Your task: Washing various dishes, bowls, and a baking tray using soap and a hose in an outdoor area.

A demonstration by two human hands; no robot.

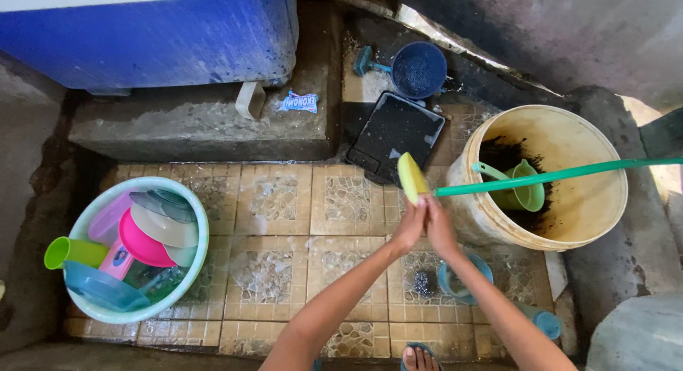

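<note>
A long green handle (562,175) ends in a yellow oval head (412,176), and the utensil lies across the rim of a cream bucket (569,232). My left hand (408,227) and my right hand (440,230) are pressed together just below the yellow head, closed around its lower end. Both arms reach up from the bottom edge. Under my right forearm a small blue bowl (461,284) sits on the wet tiles. A steel scourer (423,282) lies beside the bowl.
The bucket holds dark water and a green dipper (527,191). A black tray (395,133) and a dark blue dipper (418,70) lie behind. At left, a teal basin (203,229) holds plates and cups. A blue tub (142,36) stands over a concrete step (199,125). My foot (420,357) shows below.
</note>
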